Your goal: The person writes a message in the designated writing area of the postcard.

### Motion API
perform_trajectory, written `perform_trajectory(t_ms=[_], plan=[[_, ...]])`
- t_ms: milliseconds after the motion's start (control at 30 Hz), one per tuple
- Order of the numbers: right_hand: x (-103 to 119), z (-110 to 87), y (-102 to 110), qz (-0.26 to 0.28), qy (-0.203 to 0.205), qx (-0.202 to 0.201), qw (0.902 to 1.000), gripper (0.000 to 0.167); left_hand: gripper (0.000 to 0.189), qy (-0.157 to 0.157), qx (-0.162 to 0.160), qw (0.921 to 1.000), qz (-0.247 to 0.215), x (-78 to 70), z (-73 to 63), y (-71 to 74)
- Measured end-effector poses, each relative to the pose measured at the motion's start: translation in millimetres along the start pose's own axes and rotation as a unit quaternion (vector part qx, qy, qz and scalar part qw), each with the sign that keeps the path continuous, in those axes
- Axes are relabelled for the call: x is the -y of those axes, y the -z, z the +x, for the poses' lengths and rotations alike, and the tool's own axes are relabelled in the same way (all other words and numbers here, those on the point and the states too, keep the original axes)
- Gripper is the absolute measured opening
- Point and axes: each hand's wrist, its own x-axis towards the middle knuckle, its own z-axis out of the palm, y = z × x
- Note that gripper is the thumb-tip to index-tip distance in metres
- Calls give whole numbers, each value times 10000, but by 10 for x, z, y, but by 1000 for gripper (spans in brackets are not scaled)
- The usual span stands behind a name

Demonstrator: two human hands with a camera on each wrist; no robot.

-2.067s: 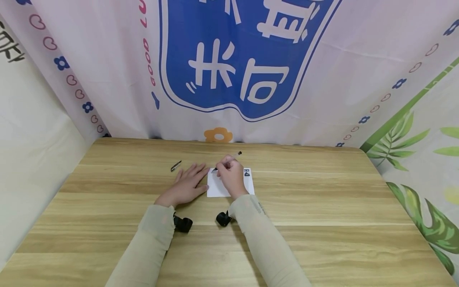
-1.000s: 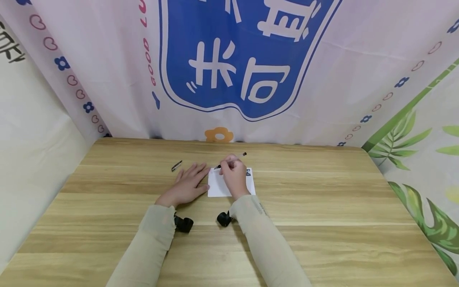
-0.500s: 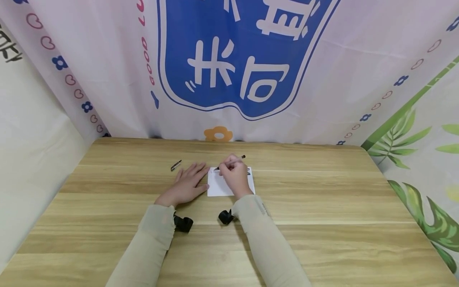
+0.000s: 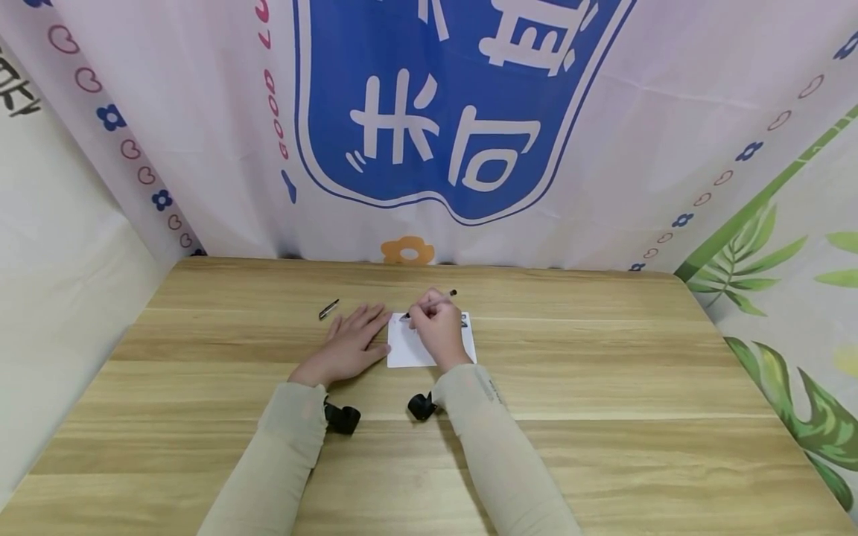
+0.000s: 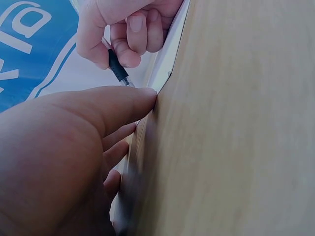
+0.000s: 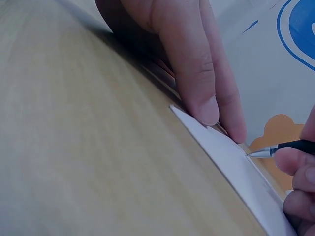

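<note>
My right hand (image 4: 437,321) pinches a pen (image 4: 439,300) with a black grip and a clear barrel. In the right wrist view the pen's metal tip (image 6: 260,153) is at the surface of a white card (image 6: 216,142). Small faint marks show near the card's upper left in the head view, and a dark printed patch lies at its upper right, partly behind the hand. My left hand (image 4: 348,344) lies flat on the table with fingers spread. Its thumb (image 5: 142,98) and a fingertip touch the left edge of the card.
A small dark pen cap (image 4: 328,309) lies on the wooden table (image 4: 603,387) beyond my left hand. Black wrist cameras hang by both cuffs, the left camera (image 4: 343,419) and the right camera (image 4: 421,406). A printed curtain (image 4: 603,186) hangs behind the table's far edge.
The pen tip has shifted slightly right along the card's top left, with small marks now showing there. My right hand moved slightly with it. The left hand stays in place.
</note>
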Motion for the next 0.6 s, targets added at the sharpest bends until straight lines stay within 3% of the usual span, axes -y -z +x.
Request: perform_trajectory(t_ms=[600], plan=[[-7, -5, -14, -12, -47, -33, 10000, 18, 63, 45, -1, 10000, -15, -34, -19, 20]])
